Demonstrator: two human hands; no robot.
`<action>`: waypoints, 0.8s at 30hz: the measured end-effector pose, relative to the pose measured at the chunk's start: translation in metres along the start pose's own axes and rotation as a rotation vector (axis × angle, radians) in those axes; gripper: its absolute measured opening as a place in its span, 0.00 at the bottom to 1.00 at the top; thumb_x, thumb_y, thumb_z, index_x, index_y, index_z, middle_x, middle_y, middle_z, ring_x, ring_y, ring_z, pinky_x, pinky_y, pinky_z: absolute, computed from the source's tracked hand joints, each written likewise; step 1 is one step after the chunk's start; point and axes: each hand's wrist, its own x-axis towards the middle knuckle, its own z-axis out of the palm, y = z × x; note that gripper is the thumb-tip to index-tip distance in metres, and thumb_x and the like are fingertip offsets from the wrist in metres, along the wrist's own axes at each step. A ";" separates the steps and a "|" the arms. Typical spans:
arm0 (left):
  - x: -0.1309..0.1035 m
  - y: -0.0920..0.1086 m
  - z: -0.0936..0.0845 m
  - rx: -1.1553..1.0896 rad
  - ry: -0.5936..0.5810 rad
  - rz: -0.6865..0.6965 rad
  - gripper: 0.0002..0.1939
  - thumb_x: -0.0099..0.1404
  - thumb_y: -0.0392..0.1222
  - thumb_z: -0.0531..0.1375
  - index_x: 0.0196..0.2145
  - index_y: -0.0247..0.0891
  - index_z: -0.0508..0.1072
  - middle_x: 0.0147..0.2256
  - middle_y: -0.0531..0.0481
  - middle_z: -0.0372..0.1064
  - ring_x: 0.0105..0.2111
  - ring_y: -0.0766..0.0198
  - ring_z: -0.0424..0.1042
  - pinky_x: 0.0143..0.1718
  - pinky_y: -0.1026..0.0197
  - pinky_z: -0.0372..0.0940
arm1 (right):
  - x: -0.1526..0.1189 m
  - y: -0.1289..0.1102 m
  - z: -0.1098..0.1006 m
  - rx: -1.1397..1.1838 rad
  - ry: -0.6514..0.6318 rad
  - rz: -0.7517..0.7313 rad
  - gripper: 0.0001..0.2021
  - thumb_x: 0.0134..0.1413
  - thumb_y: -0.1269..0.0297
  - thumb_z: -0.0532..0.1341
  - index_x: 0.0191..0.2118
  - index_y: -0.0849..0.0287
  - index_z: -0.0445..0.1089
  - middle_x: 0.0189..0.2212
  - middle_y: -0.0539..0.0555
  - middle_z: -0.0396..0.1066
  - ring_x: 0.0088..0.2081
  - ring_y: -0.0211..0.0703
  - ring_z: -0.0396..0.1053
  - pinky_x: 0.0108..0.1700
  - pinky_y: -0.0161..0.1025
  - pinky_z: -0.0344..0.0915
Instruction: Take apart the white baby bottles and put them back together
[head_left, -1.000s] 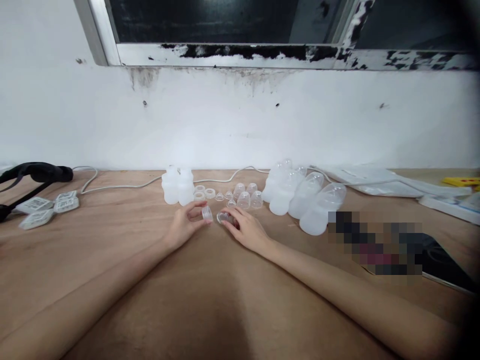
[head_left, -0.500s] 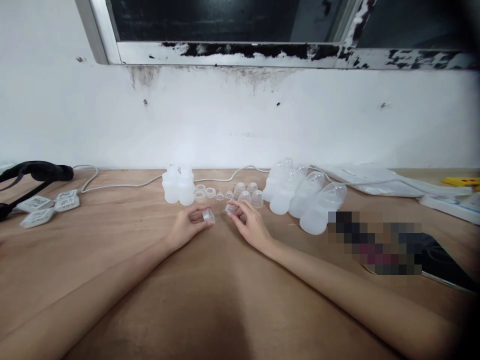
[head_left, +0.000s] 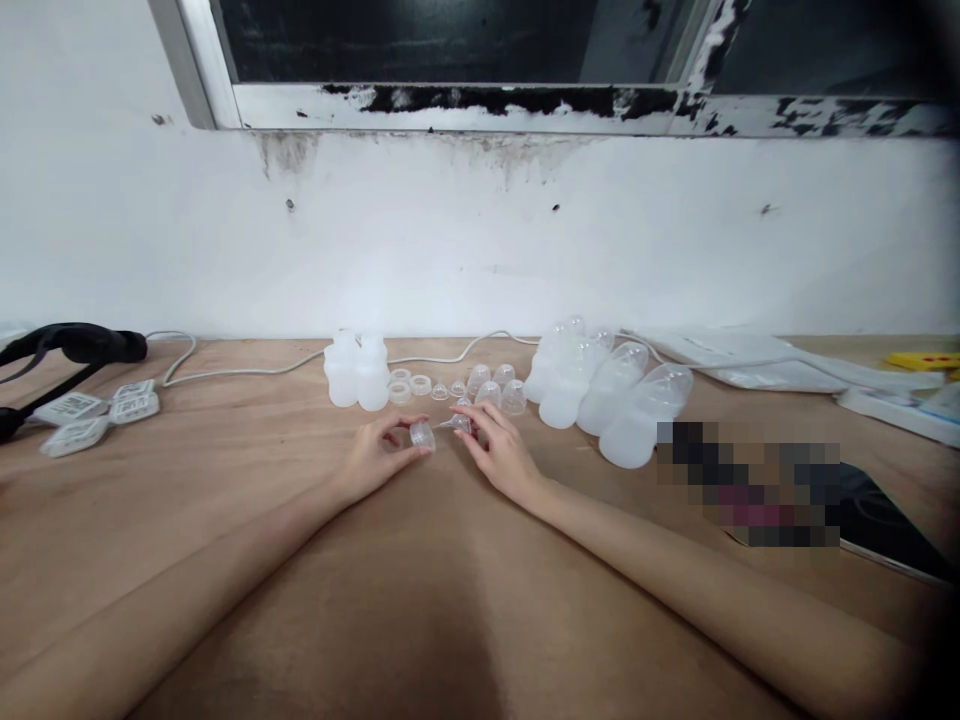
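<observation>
My left hand (head_left: 375,450) is closed on a clear bottle collar ring (head_left: 422,436), pinched between thumb and fingers and tilted toward the right. My right hand (head_left: 499,450) pinches a clear bottle nipple (head_left: 459,424) by its edge; its narrow side faces the ring, a small gap away. Behind the hands lie several loose collar rings (head_left: 400,391), a few nipples (head_left: 439,391) and several dome-shaped clear caps (head_left: 487,392). White bottle bodies (head_left: 356,372) stand in a cluster beyond my left hand. Several capped baby bottles (head_left: 628,432) are grouped beyond my right hand.
A white cable (head_left: 240,374) runs along the wall. Small white packs (head_left: 75,436) and a black strap-like object (head_left: 82,343) lie at the left. A plastic bag (head_left: 739,360), a power strip (head_left: 900,412) and a dark flat device (head_left: 889,515) with a blurred patch are at the right.
The collar ring in my left hand has shifted slightly to the right. In my right hand the nipple has turned, now pointing more toward the ring.
</observation>
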 end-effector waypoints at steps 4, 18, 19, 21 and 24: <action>0.002 0.001 0.003 -0.050 -0.051 0.076 0.21 0.52 0.45 0.59 0.42 0.33 0.65 0.41 0.45 0.65 0.35 0.65 0.67 0.41 0.59 0.63 | -0.002 -0.005 0.001 -0.046 -0.133 -0.145 0.17 0.55 0.67 0.47 0.51 0.59 0.57 0.40 0.57 0.59 0.35 0.37 0.61 0.39 0.37 0.61; -0.003 0.007 0.006 0.060 -0.070 0.308 0.17 0.53 0.44 0.59 0.41 0.36 0.65 0.43 0.48 0.64 0.44 0.64 0.64 0.46 0.60 0.58 | 0.002 -0.002 0.002 0.214 -0.187 0.086 0.23 0.48 0.58 0.56 0.49 0.61 0.52 0.40 0.59 0.59 0.37 0.40 0.61 0.38 0.41 0.62; -0.003 0.008 0.006 0.096 -0.062 0.338 0.17 0.53 0.44 0.59 0.40 0.36 0.65 0.44 0.48 0.64 0.45 0.63 0.63 0.48 0.58 0.56 | 0.003 -0.001 0.002 0.290 -0.232 0.112 0.24 0.48 0.58 0.56 0.50 0.61 0.51 0.42 0.59 0.59 0.38 0.39 0.61 0.39 0.40 0.62; -0.003 0.010 0.006 0.183 -0.050 0.382 0.17 0.53 0.44 0.60 0.40 0.38 0.65 0.44 0.49 0.64 0.47 0.63 0.60 0.50 0.56 0.53 | 0.005 0.001 0.004 0.492 -0.320 0.147 0.23 0.49 0.60 0.55 0.51 0.59 0.51 0.43 0.57 0.60 0.41 0.38 0.62 0.41 0.38 0.62; -0.004 0.013 0.007 0.240 -0.054 0.421 0.17 0.54 0.42 0.59 0.42 0.39 0.64 0.48 0.48 0.59 0.50 0.63 0.56 0.52 0.55 0.51 | 0.006 0.004 0.006 0.664 -0.353 0.223 0.20 0.47 0.61 0.57 0.47 0.60 0.56 0.36 0.54 0.64 0.36 0.36 0.64 0.37 0.35 0.63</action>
